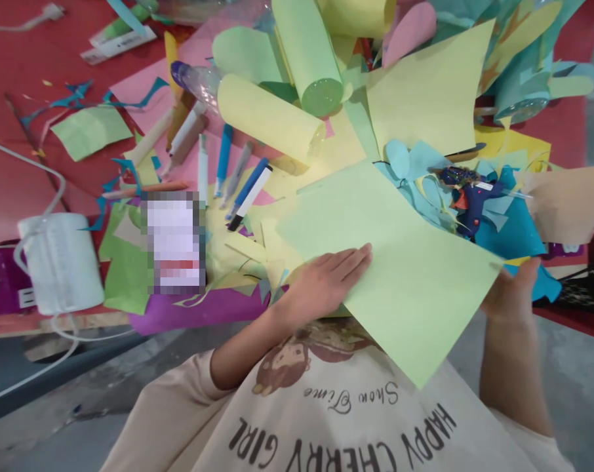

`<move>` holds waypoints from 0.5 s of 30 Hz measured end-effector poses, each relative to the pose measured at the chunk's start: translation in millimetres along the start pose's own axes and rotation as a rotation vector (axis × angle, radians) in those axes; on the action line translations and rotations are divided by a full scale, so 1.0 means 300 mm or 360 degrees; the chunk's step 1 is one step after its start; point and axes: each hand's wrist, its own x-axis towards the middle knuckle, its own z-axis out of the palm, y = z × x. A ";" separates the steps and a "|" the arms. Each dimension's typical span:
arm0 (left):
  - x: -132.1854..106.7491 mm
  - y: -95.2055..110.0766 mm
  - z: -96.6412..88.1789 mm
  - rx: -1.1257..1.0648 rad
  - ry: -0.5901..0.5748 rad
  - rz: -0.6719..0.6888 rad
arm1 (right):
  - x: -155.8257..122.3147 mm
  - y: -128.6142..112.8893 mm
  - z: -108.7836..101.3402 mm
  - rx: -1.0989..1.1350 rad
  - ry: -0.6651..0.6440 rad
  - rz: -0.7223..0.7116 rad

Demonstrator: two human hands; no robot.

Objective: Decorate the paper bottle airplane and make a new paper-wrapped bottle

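Observation:
A light green sheet of paper [400, 262] lies slanted across the near side of the table, one corner hanging over the edge in front of my shirt. My left hand [326, 278] rests flat on its left part, fingers stretched out and close together. At the sheet's right corner, my right hand [513, 288] grips the paper; most of its fingers are hidden. Just beyond the sheet sit a dark blue glue gun [474, 203] and light blue paper scraps [419, 183].
Bottles wrapped in green paper [309, 59] and yellow paper [267, 121] lie at the back. Several markers [250, 196] are to the left, near a blurred phone [175, 242]. A white corded device [61, 262] stands at far left. Offcuts cover the red table [12, 118].

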 end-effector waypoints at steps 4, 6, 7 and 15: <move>0.007 0.081 0.012 0.0022 -0.0358 0.0033 | 0.063 -0.106 -0.044 0.0030 -0.0052 0.0166; 0.011 0.100 0.029 -0.0053 -0.0514 0.0058 | 0.081 -0.180 -0.037 -0.0209 -0.0222 0.0160; 0.012 0.101 0.037 -0.0121 -0.0567 0.0077 | 0.089 -0.214 -0.033 -0.0367 -0.0256 0.0115; 0.018 -0.004 0.036 -0.0392 -0.0309 0.0089 | 0.137 -0.301 -0.080 -0.1376 -0.0532 -0.0530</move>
